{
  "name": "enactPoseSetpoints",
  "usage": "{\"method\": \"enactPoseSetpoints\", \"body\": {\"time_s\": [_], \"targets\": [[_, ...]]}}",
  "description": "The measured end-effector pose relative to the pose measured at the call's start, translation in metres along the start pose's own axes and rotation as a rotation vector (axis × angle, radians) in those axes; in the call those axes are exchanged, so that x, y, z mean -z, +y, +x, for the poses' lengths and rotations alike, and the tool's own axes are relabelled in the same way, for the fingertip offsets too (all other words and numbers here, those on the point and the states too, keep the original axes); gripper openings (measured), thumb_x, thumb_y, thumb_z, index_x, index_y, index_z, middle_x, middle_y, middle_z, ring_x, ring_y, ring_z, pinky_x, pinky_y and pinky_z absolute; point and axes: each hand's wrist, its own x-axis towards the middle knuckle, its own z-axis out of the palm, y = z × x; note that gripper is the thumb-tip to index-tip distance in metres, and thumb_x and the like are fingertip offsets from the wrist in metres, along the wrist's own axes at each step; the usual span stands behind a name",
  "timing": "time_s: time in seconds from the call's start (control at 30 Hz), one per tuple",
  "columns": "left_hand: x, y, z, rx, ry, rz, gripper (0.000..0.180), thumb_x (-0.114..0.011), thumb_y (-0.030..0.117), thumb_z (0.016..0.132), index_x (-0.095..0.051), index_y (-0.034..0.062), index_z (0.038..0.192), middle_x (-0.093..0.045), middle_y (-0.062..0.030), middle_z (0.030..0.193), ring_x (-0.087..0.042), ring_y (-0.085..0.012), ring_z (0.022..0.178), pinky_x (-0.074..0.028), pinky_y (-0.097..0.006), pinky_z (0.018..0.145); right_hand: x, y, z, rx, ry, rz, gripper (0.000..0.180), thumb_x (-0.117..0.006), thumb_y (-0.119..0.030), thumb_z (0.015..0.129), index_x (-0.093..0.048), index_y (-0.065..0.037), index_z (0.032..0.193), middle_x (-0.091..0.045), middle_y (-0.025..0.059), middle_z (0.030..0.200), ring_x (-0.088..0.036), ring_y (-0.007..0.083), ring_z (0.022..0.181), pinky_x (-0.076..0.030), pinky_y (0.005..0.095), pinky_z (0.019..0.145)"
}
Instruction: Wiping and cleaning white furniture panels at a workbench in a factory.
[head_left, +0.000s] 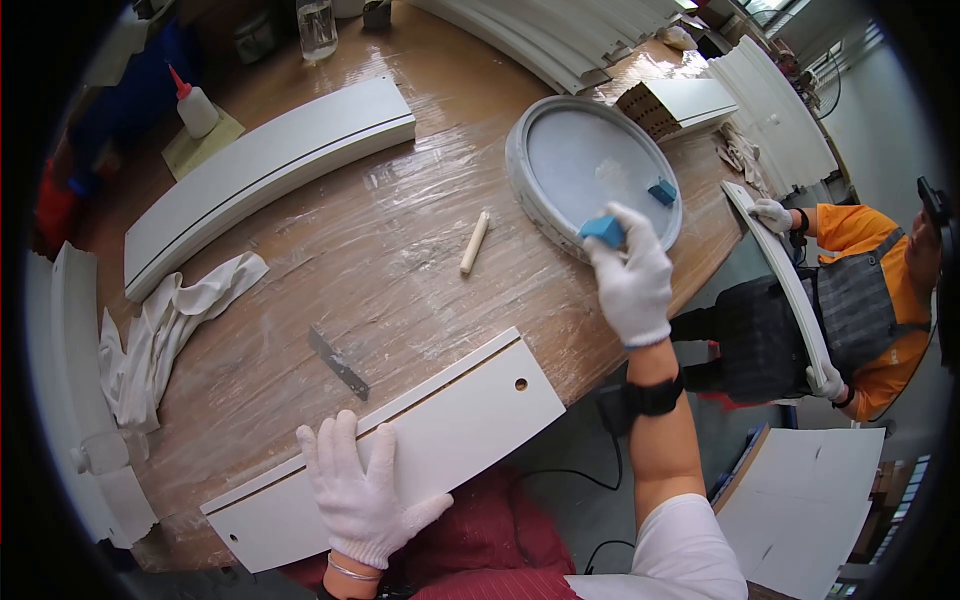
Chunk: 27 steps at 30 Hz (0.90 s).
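Bench (410, 285) surface is glossy, scuffed and marked with white residue. Right grip (637, 285): thumb and fingers closed around a blue block (602, 231), held at the near rim of a round grey tray (560, 155); contact with the tray cannot be confirmed. Second blue block (662, 191) lies on the tray, near its right rim. Left grip (362, 490): fingers spread, grasping nothing, laid on a white board (470, 395) at the bench's near edge. Board has a groove along its far side and a hole toward each end. Further out: a metal blade (339, 363) just beyond the board, a pale stick (475, 243) near the tray, a cloth (185, 325) at left. Co-worker (860, 290) at right holds a long strip (790, 275).

Risks, as judged: the board appears to overhang the edge and could tip if the left grip lifts; the pinched block could slip if wet; the blade could scratch the board if knocked.
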Motion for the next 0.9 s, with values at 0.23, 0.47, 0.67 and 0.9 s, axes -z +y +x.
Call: {"method": "enactPoseSetpoints", "body": {"time_s": [0.23, 0.47, 0.67, 0.9], "targets": [[0.0, -0.002, -0.002, -0.004, 0.001, 0.008, 0.098, -0.086, 0.066, 0.053, -0.065, 0.0006, 0.123, -0.051, -0.0325, 0.136, -0.048, -0.0513, 0.131, -0.023, -0.069, 0.12, 0.001, 0.073, 0.084, -0.321, 0.014, -0.263, 0.046, -0.077, -0.02, 0.087, -0.065, -0.006, 0.129, -0.074, 0.0169, 0.109, -0.071, 0.0287, 0.099, -0.055, 0.0389, 0.09], [0.001, -0.002, -0.003, -0.022, -0.003, 0.025, 0.099, -0.083, 0.071, 0.058, -0.063, 0.001, 0.125, -0.05, -0.0324, 0.136, -0.048, -0.0515, 0.13, -0.023, -0.07, 0.119, -0.014, 0.059, 0.105, -0.407, -0.171, -0.479, 0.047, -0.071, -0.033, 0.089, -0.065, -0.012, 0.13, -0.072, 0.0203, 0.119, -0.067, 0.0391, 0.113, -0.051, 0.0471, 0.098], [0.002, -0.001, 0.001, -0.002, -0.016, 0.012, 0.098, -0.081, 0.073, 0.06, -0.063, 0.0001, 0.124, -0.051, -0.0314, 0.133, -0.049, -0.0513, 0.128, -0.024, -0.071, 0.118, -0.002, 0.033, 0.093, -0.399, -0.355, -0.763, 0.045, -0.073, -0.029, 0.089, -0.065, -0.011, 0.13, -0.073, 0.022, 0.116, -0.07, 0.0364, 0.11, -0.053, 0.0448, 0.096], [0.003, -0.001, 0.0, -0.01, -0.009, 0.007, 0.098, -0.081, 0.072, 0.061, -0.063, -0.0002, 0.124, -0.051, -0.0317, 0.134, -0.049, -0.0514, 0.129, -0.024, -0.071, 0.118, 0.007, -0.027, -0.023, -0.069, -0.287, 0.345, 0.043, -0.08, -0.005, 0.081, -0.067, -0.001, 0.122, -0.071, 0.015, 0.104, -0.069, 0.0295, 0.094, -0.054, 0.0388, 0.087]]}}
